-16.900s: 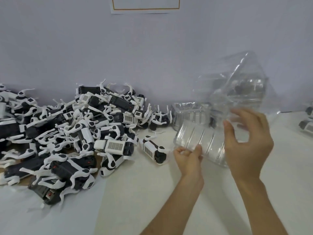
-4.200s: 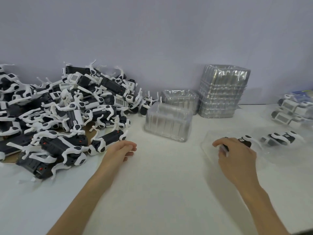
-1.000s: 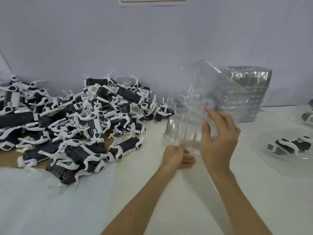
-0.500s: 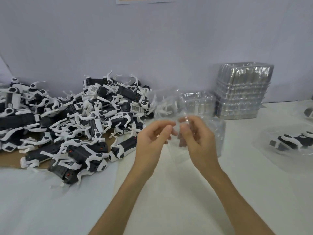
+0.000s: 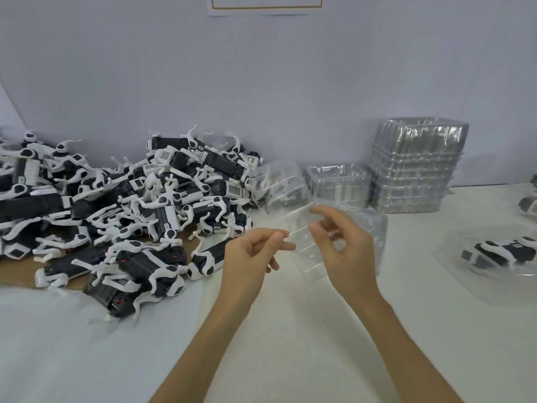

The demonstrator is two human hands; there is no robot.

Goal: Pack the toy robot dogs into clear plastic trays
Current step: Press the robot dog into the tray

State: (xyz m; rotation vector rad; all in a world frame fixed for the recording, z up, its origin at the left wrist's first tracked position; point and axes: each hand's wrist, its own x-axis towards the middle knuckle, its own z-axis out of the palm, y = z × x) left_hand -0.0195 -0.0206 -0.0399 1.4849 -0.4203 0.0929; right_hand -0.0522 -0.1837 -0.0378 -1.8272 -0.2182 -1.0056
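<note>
Both pinch clear plastic tray (image 5: pixel 303 242): left hand (image 5: pixel 252 258) on its 9 o'clock edge, right hand (image 5: pixel 347 251) on 3 o'clock edge; toy robot dogs (image 5: pixel 162 210) heaped at 9 o'clock.

A heap of black-and-white toy robot dogs (image 5: pixel 130 216) was spread over the left of the white worktop (image 5: pixel 319 344), partly upon a flat brown cardboard sheet (image 5: pixel 17 274). At the back right a tall stack of clear plastic trays (image 5: pixel 415 167) was set, a low clear plastic tray (image 5: pixel 338 184) just beside it.
</note>
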